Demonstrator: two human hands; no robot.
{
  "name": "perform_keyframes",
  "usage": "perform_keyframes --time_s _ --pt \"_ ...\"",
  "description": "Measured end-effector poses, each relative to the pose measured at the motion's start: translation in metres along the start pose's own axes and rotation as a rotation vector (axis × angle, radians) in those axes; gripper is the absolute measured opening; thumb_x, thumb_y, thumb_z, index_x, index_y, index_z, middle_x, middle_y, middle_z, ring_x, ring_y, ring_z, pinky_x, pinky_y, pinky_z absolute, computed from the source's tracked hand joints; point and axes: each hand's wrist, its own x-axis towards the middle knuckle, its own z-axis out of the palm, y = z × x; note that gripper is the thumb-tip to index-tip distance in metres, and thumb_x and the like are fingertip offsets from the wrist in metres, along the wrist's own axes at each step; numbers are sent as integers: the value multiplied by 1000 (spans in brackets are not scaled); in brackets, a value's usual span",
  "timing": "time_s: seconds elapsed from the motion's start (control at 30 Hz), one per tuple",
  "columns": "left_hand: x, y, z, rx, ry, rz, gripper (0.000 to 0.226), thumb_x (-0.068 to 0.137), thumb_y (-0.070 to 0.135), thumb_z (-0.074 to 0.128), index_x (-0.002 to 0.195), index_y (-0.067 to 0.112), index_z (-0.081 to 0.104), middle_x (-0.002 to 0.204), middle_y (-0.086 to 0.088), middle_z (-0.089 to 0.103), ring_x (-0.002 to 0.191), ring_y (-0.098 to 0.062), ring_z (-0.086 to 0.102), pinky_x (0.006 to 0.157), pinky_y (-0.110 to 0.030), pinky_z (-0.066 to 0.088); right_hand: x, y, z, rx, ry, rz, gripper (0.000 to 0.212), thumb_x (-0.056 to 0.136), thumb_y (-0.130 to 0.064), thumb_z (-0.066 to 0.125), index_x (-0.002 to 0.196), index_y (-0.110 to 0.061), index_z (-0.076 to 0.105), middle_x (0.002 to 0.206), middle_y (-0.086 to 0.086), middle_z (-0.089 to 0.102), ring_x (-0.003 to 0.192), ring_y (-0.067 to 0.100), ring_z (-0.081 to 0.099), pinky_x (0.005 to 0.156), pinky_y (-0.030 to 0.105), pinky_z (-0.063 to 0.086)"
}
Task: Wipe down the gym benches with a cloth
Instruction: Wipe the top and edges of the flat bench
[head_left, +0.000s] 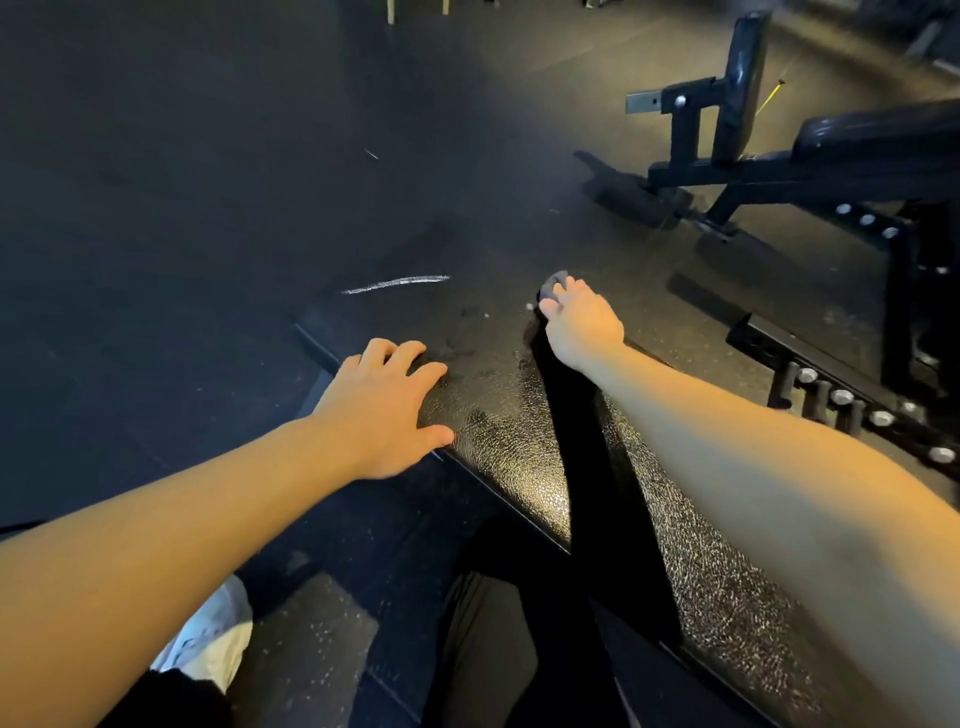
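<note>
Because the wiping seems to be at the far end of the bench (509, 457), near the middle of the frame, the right hand (582, 325) reaches out there with its fingers (566, 291) curled over a small grey cloth (551, 285), pressing the wad onto the pad. The left hand (382, 400) lies flat on the bench's left edge, fingers spread and grasping nothing, most likely to brace the leaning body. A second bench (857, 135) stands at upper right, probably next in turn.
</note>
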Motion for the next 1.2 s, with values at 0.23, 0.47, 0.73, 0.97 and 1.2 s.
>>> perform_keyframes --time_s 0.23,0.47,0.73,0.97,1.2 --pt "4 -1 1 22 -5 17 82 93 72 45 160 31 21 167 -1 17 149 -30 18 119 -47 29 -84 -14 6 46 -6 -334 46 108 -32 43 151 -15 46 162 0 35 149 24 28 121 33 16" --pt "1 -5 -2 -10 -35 24 79 96 66 48 161 32 18 168 2 13 151 -27 13 122 -45 26 -21 -6 -2 -6 10 -107 43 110 -24 33 146 -6 48 160 12 35 149 31 27 122 45 21" --pt "4 -11 -3 -7 6 44 77 93 67 51 158 34 26 165 6 20 148 -24 18 118 -42 29 -129 -25 25 11 72 -411 34 103 -26 49 130 -7 59 150 10 46 139 34 41 121 43 24" --pt "10 -13 -4 -79 -17 31 76 90 63 61 155 36 34 162 7 25 146 -25 19 117 -45 29 -90 4 11 -83 59 -331 35 105 -28 44 132 -9 56 148 9 45 135 33 42 114 41 28" --pt "7 -22 0 -106 50 -4 63 97 50 60 154 29 40 161 4 30 145 -24 23 116 -44 31 -140 -38 23 -120 111 -366 43 102 -32 38 129 -5 57 143 11 47 133 33 43 113 47 33"
